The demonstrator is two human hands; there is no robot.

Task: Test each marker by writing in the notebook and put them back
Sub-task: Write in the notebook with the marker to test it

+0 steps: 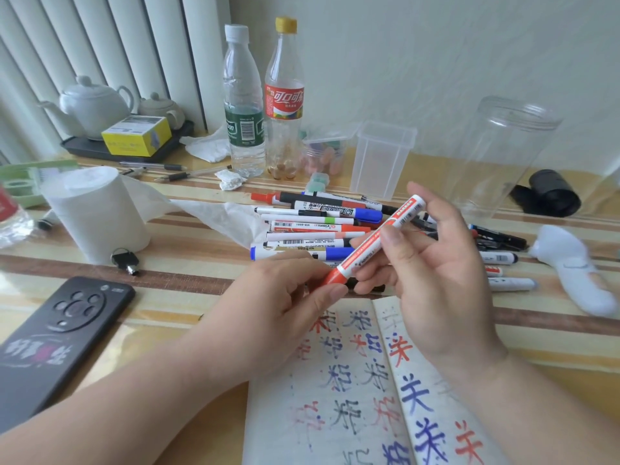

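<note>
A red and white marker (379,238) is held slanted above the open notebook (362,397). My right hand (439,273) grips its white barrel, and my left hand (285,297) pinches its red cap end. The notebook pages carry red, blue and black written characters. A pile of several markers (312,226) lies on the table just behind my hands, and more markers (500,260) lie to the right.
A toilet roll (97,213), keys (125,260) and a black phone (57,337) lie at the left. Two bottles (243,105), a small clear box (382,159) and a large clear jar (510,156) stand behind. A white sock (577,270) lies at the right.
</note>
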